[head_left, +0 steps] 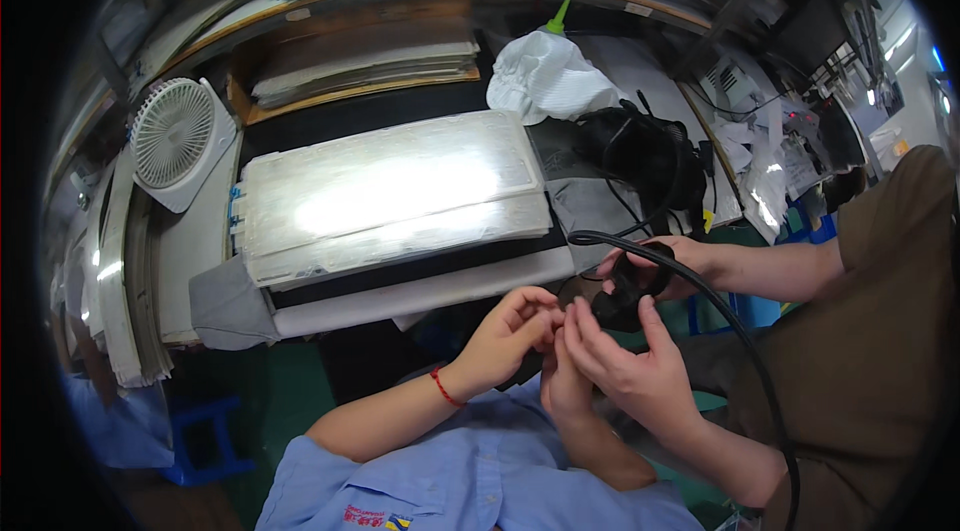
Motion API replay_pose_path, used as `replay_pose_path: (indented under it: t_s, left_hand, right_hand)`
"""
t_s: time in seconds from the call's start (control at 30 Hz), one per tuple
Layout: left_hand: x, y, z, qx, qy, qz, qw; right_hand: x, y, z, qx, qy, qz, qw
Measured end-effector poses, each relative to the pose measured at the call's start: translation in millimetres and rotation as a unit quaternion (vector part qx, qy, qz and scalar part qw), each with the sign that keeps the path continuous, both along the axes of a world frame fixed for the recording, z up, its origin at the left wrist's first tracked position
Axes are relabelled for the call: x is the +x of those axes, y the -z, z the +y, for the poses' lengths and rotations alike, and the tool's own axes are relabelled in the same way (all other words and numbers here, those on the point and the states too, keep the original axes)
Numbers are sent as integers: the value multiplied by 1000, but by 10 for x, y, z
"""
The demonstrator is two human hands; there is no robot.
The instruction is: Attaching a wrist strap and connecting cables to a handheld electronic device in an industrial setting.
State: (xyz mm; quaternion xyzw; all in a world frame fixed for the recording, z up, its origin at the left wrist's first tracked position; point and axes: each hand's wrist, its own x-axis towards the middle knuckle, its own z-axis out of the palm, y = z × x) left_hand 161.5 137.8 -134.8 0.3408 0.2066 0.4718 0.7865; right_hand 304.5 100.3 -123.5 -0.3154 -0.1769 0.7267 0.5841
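My left hand (505, 331), with a red string on its wrist, has its fingers curled, the tips meeting my right hand (562, 383) in front of my blue shirt. My right hand points upward and is partly covered by a co-worker's hand (640, 371). This person in brown clothes sits to my right, and their other hand (685, 259) grips a small black device (620, 306) just beyond my fingertips. A thick black cable (745, 336) loops from the device down to the right. I cannot tell whether my fingers pinch anything.
On the bench ahead lies a stack of clear plastic-wrapped panels (390, 191). A white desk fan (175, 136) stands at its left. A white cloth bundle (545, 81), a green-tipped bottle (560, 16) and a tangle of black gear (640, 146) sit behind it. A blue stool (205, 436) is lower left.
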Motion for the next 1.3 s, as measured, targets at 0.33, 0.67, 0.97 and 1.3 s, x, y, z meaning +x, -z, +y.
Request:
replay_pose_path:
  t_s: [0.33,0.67,0.97,1.3]
  left_hand:
    - [-44,131,26,-63,-13,45,997]
    - [-76,173,22,-82,-14,45,996]
    - [-99,197,30,-79,-24,43,996]
    - [-174,217,82,-76,-11,76,994]
  right_hand:
    - [-200,426,-136,22,72,-165,983]
    - [-244,415,-142,15,68,-143,987]
    - [-220,399,-161,30,35,-185,982]
    - [1160,-183,-227,-34,-490,-175,853]
